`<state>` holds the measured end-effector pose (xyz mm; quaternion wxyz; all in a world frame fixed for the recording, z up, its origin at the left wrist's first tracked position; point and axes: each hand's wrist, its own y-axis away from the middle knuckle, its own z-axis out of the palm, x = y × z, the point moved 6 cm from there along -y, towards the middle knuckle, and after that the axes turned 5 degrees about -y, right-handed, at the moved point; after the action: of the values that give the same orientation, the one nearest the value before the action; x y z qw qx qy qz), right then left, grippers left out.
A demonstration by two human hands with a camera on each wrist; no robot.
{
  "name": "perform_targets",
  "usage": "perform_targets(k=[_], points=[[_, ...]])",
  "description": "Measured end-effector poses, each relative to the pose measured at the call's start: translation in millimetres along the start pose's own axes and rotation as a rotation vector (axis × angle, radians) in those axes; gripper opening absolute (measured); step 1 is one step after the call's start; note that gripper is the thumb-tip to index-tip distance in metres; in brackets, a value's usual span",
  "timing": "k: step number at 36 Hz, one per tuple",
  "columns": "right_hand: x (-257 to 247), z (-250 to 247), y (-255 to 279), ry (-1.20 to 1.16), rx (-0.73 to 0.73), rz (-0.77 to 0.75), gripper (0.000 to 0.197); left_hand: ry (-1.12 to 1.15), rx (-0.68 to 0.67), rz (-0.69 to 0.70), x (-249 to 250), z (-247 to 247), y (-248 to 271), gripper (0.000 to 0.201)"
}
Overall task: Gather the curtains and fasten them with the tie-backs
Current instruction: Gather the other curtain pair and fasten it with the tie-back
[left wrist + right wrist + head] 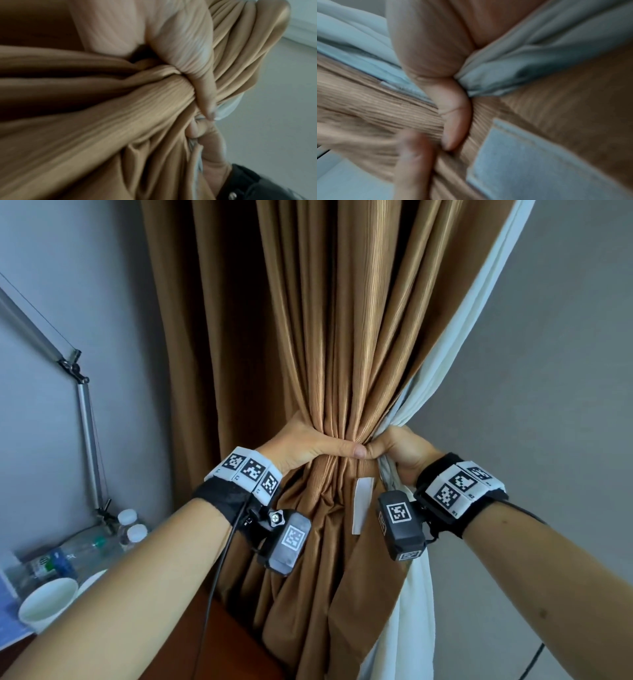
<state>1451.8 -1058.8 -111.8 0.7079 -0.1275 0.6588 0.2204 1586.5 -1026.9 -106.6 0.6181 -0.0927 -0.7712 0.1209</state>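
Note:
A brown ribbed curtain (329,337) hangs in the middle with a white curtain (455,364) along its right edge. Both are bunched into a narrow waist. My left hand (318,445) grips that waist from the left, thumb across the front. My right hand (397,450) grips it from the right, over the white cloth. The two thumbs nearly meet. Just below hangs a brown band with a white rectangular patch (363,505), seen close as the patch (530,162) in the right wrist view. The left thumb (202,88) presses into the folds (120,108); the right thumb (453,115) lies across them.
At the left stand a metal lamp arm (85,422), several plastic bottles (130,525) and a white paper cup (48,604) on a desk. A dark wooden surface (219,642) sits low under my left forearm. A grey wall (548,405) lies to the right.

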Motion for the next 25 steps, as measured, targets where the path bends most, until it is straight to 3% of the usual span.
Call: perform_targets(k=[2, 4, 6, 9, 12, 15, 20, 23, 25], points=[[-0.1, -2.6, -2.9, 0.006, 0.028, 0.004, 0.071, -0.006, 0.058, -0.001, -1.0, -0.5, -1.8, 0.074], [-1.6, -4.4, -6.0, 0.022, 0.074, -0.022, 0.051, -0.028, 0.112, 0.016, -1.2, -0.4, -2.4, 0.049], [-3.6, -5.1, -9.6, 0.064, 0.107, -0.069, 0.031, -0.048, 0.156, 0.038, -0.9, -2.4, -2.6, 0.039], [-11.0, -6.3, -12.0, 0.229, 0.072, -0.098, 0.032, -0.042, 0.186, 0.054, -1.2, -6.3, -1.0, 0.038], [-15.1, -5.6, -7.5, 0.328, -0.092, -0.011, 0.045, -0.011, 0.175, 0.071, 0.6, -6.0, 3.4, 0.042], [-11.0, -1.0, 0.5, 0.242, -0.266, 0.069, 0.052, 0.029, 0.142, 0.058, 1.9, -3.9, 5.7, 0.043], [-7.8, 9.4, 5.3, 0.119, -0.393, 0.067, 0.048, 0.055, 0.044, -0.062, -4.2, 7.1, 4.2, 0.044], [-10.0, 15.0, 3.1, 0.180, -0.379, 0.040, 0.038, 0.004, 0.046, -0.120, -7.7, 14.0, 3.0, 0.040], [-12.1, 13.4, -2.4, 0.197, -0.291, -0.019, 0.032, -0.045, 0.070, -0.126, -6.5, 15.7, 1.9, 0.049]])
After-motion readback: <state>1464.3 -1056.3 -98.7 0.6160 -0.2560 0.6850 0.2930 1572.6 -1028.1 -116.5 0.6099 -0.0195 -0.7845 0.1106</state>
